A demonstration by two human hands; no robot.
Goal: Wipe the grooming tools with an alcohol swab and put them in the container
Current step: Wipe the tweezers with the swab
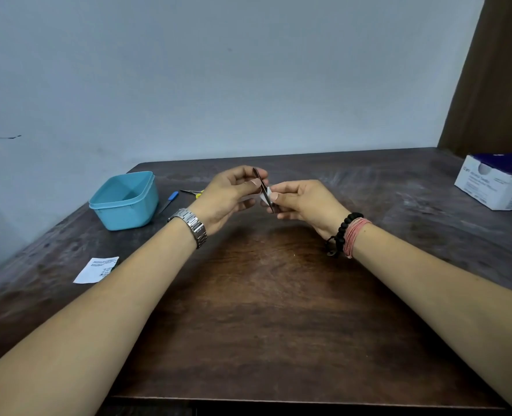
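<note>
So the dark brown wooden tabletop (278, 310) carries everything here. Off to the right of the fingers, well apart, sits a white and blue cardboard box (498, 183), I'd guess the swab box. Left of the fingers and a bit lower is the square teal plastic container (125, 199), lid off, and nothing shows inside it from here. Closer to the person on that side lies a torn white paper wrapper (97, 270).

Both hands are up over the middle of the tabletop. The left hand (227, 195) pinches the top end of a slim dark metal tweezer-like tool (263, 187), and the right hand (302, 201) has its fingers (274, 196) pinched round a small white alcohol swab (266, 195) wrapped on the tool's lower half. So neither hand is wide or loose.

Just behind the left fingers, toward the container, lie small yellow-handled scissors (193, 192) and a blue-handled thin tool (169, 201), untouched by the looks of it.

Looks like mid-wipe on the first tool. Next it needs dropping in the container on the left, swab kept in hand.
</note>
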